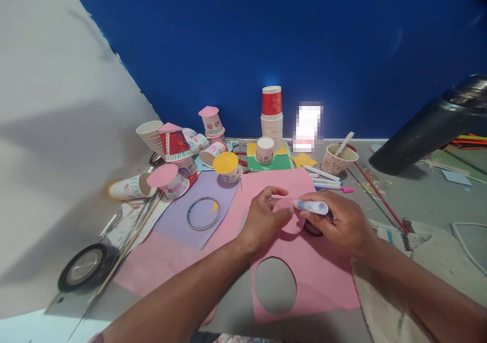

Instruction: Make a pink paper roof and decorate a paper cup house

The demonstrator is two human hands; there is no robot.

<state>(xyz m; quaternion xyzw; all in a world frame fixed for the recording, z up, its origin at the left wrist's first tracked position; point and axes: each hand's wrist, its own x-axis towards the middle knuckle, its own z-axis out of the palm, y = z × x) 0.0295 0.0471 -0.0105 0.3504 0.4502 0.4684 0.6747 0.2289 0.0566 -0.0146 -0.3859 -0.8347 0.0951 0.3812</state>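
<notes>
Hands at work on a pink paper disc [289, 216] over the pink sheet [315, 272].
Head view: the left hand [264, 218] pinches the disc's left edge just above the round hole cut in the sheet; the right hand [340, 221], fingers curled, grips a white-and-blue glue tube [312, 207] whose tip touches the disc. Beyond the sheet stand decorated paper cups [178, 152]; a tape ring [203, 213] lies left of it.

We note bright, even light; glare burns on the deep blue back wall [274, 33] beyond our left hand [262, 218]. Edges bow outward. One white patch is pixelated.
</notes>
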